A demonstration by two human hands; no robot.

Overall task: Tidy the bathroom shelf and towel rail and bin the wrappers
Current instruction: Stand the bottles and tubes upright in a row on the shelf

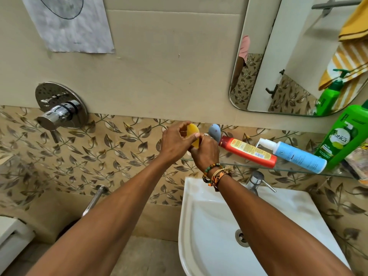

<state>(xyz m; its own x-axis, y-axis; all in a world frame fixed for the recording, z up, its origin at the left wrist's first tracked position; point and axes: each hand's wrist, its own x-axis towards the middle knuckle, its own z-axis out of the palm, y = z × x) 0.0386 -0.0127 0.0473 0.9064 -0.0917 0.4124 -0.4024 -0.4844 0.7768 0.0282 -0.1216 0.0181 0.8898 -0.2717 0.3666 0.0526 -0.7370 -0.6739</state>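
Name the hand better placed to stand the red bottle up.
Probably right: the right hand is beside the red bottle lying on the glass shelf; the left hand, farther away, pinches the yellow piece.

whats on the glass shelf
A red bottle and a blue spray bottle lying down, a standing green bottle, a packet. The left hand and right hand hide the shelf's left end.

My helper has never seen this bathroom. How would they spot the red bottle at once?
Find the glass shelf between mirror and white sink. The red bottle lies on its side, leftmost of the bottles. It alone has a yellow label; the neighbouring pump bottle is pale blue.
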